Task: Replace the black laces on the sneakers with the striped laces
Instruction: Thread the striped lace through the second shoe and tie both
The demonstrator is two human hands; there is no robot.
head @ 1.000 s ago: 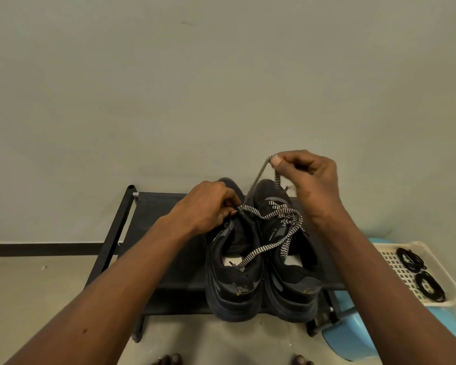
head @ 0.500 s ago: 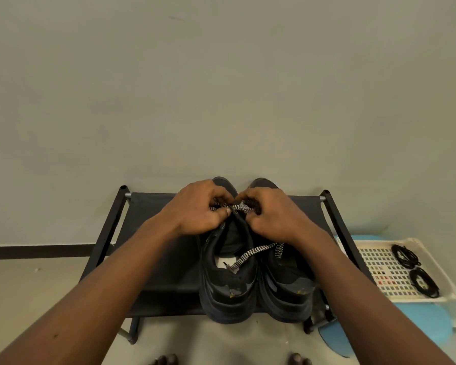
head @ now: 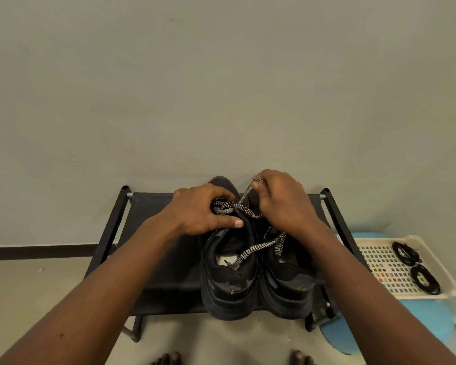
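While bearing down on the left shoe of the pair of chunky black sneakers (head: 232, 293) at centre frame, pinning a bunch of black-and-white striped rope lace (head: 248, 209) against the upper eyelets with the curled left hand (head: 198, 209), thumb laid across the tongue. Pinching a striped end in the right hand (head: 282, 201) just to the right, tip poking out above the knuckles, strand slanting down-left into the left hand's grip. Trailing lower, a loose striped tail across both shoe openings, aglet inside the left one. Parked side by side on a black fabric-topped metal rack (head: 163, 259). Lying far right on a cream perforated plastic tray (head: 385, 280), well apart from both hands: two coiled black laces (head: 406, 253).
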